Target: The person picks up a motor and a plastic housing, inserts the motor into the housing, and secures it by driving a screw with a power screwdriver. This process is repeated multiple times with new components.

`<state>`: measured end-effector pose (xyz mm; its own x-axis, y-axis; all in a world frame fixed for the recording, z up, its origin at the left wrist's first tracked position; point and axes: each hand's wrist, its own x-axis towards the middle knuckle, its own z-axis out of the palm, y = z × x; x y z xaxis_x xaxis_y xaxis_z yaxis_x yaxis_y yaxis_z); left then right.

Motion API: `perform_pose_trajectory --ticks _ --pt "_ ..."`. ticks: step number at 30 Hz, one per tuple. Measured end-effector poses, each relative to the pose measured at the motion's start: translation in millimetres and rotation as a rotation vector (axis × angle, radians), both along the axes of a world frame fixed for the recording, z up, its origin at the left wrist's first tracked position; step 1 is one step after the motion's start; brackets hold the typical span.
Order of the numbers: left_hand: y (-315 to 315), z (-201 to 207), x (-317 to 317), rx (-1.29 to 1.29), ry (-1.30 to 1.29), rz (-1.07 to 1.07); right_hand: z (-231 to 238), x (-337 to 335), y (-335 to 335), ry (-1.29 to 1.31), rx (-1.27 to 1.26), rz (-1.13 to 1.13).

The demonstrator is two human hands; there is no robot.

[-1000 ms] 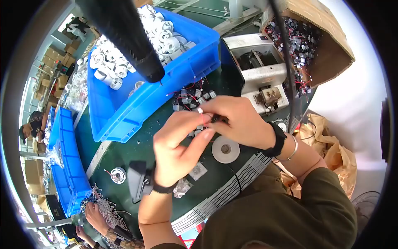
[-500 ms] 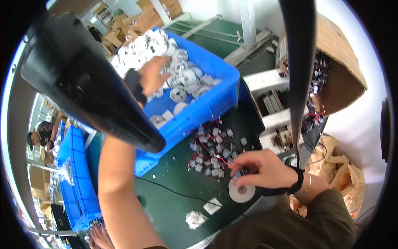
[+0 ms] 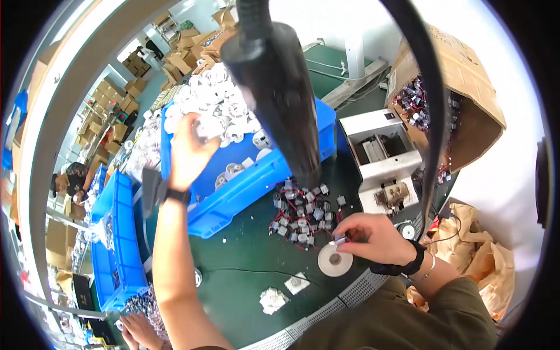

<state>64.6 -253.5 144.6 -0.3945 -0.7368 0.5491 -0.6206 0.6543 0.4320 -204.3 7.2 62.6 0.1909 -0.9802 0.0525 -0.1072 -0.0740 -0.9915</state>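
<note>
Over the blue bin [image 3: 251, 195], my left hand [image 3: 189, 153] has its thumb and fingers curved around a white round plastic housing [image 3: 208, 128]. Many more white housings [image 3: 224, 93] are heaped in that bin. My right hand [image 3: 379, 238] pinches a small wired component [image 3: 342, 238] between thumb and fingertips, its details partly hidden by the fingers. Just beneath it a white disc with a central hole [image 3: 326, 265] lies on the green table. Beside that hand spreads a pile of small grey components with red and black wires [image 3: 303, 216].
A black cylindrical tool [image 3: 280, 93] hangs in front of the bin. To the right stand a white metal fixture [image 3: 382, 166] and a tipped cardboard box [image 3: 478, 105] of wired components. A black cable [image 3: 251, 270] crosses the table. Another person's hands [image 3: 140, 332] are at lower left.
My left hand has drawn back from deeper in the bin, now with a white housing in its fingers. The view has shifted, and the hanging tool appears farther right. My right hand stays near the disc.
</note>
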Motion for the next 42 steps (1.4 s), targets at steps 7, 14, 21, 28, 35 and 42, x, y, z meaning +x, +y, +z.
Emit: perform_pose_trajectory --ticks 7,14,21,28,35,42 --pt "193 -57 9 0.637 0.447 -0.508 -2 -1 12 -0.086 -0.236 -0.070" --pt "242 -129 -70 0.295 0.440 -0.417 9 -2 23 -0.258 -0.142 -0.163" --pt "253 -153 -71 0.267 0.269 -0.292 -10 -6 29 0.052 -0.182 -0.057" --pt "253 -144 -75 0.264 0.269 -0.301 -12 12 18 0.479 -0.316 -0.024" --pt "251 -147 -76 0.173 0.252 -0.246 -17 25 17 0.777 -0.595 -0.010" --pt "276 -167 -50 0.768 0.614 -0.126 27 17 -6 0.279 -0.675 -0.289"
